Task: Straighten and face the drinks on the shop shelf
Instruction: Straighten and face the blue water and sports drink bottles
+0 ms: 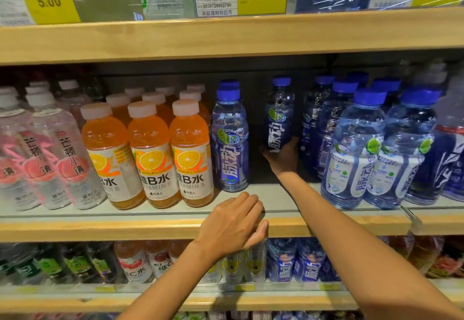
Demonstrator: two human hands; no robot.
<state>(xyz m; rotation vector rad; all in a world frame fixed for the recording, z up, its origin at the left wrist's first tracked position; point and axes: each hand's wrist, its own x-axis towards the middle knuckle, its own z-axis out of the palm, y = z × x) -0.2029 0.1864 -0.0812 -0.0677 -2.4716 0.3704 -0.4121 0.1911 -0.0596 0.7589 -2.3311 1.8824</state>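
While the left hand (233,221) held the front edge (125,226) of the middle shelf, fingers bent over the top and thumb against the wood, the right hand (282,159) reached far back into a gap in the row and gripped a blue bottle (278,116) around its lower part. The bottle leaned slightly, its label toward the viewer; whether its base touched the shelf could not be told. A lone matching bottle (229,139) stood near the front on the left of the gap, with orange drinks (148,154) further left and a cluster of blue bottles (351,149) crowding the right. Done well, the step probably meant drawing the bottle straight forward without brushing the cluster, then setting it upright, level with its left neighbour, label outward.
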